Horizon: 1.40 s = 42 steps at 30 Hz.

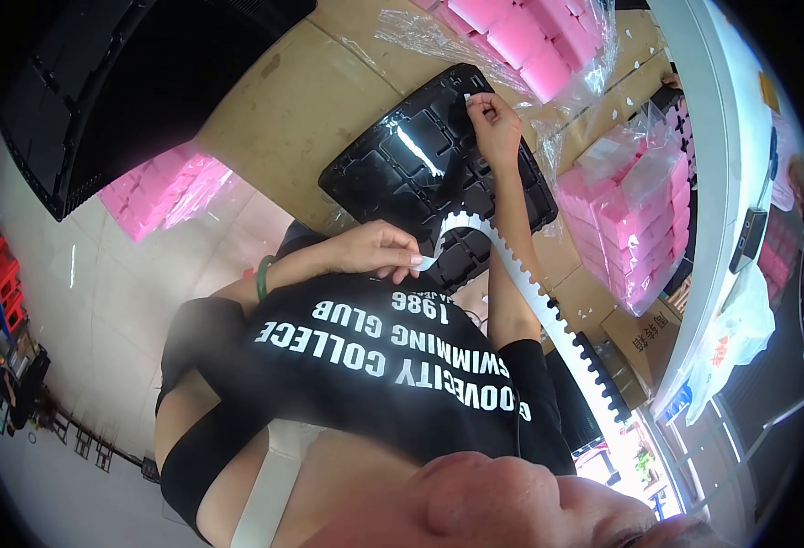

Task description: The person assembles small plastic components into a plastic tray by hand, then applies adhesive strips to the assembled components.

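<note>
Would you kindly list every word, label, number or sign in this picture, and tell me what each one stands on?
Black shirt: large white capitals and a number, upside down; readable, but not copied here.
Carton: dark printed characters, also not copied.
White bag: orange-red marks, too blurred to read.
Tray and white strip: no readable text.
</note>
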Tool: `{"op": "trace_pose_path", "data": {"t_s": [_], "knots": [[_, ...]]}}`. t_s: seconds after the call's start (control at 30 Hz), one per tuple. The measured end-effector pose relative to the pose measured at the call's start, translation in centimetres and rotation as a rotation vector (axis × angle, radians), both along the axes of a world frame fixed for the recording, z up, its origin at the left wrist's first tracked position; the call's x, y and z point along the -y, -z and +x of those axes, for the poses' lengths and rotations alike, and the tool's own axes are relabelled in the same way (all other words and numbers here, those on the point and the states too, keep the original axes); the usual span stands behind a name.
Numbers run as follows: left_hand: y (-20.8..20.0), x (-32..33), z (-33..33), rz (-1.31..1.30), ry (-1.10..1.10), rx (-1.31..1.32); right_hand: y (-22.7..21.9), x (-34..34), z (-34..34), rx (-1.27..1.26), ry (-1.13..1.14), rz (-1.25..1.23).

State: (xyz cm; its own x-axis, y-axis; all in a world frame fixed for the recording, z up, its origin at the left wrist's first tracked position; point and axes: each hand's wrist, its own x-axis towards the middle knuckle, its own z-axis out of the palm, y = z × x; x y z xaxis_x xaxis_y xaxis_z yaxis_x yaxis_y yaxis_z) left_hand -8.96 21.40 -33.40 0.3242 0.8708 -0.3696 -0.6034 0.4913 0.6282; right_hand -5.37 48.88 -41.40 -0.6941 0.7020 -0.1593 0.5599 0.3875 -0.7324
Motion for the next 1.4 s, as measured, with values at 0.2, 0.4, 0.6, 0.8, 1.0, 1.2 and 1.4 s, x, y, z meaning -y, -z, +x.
{"op": "trace_pose_path", "data": {"t_s": [0.2, 0.4, 0.6, 0.8, 1.0, 1.2, 1.4], "knots": [[0.3, 0.2, 0.2, -0.015, -0.027, -0.01, -0.3, -0.6, -0.8, 0.155, -0.068, 0.129], [0.4, -0.1, 0.2, -0.002, -0.048, -0.002, -0.2, 0.8, -1.1, 0.103, 0.067, 0.217], [0.8, -0.4, 0.1, -0.01, -0.039, -0.013, 0.1, 0.8, -0.4, -0.138, 0.117, -0.188], [0.9, -0.7, 0.0, 0.015, -0.02, -0.056, -1.0, 0.9, -0.2, -0.083, 0.055, -0.16], [0.5, -0.7, -0.8, 0.009, 0.009, -0.162, -3.0, 3.2, 7.3, -0.119, 0.119, -0.209], [0.9, -1.3, 0.6, -0.058, 0.001, -0.178, -7.6, 8.1, 29.5, -0.172, 0.478, -0.34], [-0.1, -1.9, 2.3, -0.08, -0.049, -0.09, -11.3, 15.4, 43.3, 1.354, 0.325, 0.185]]}}
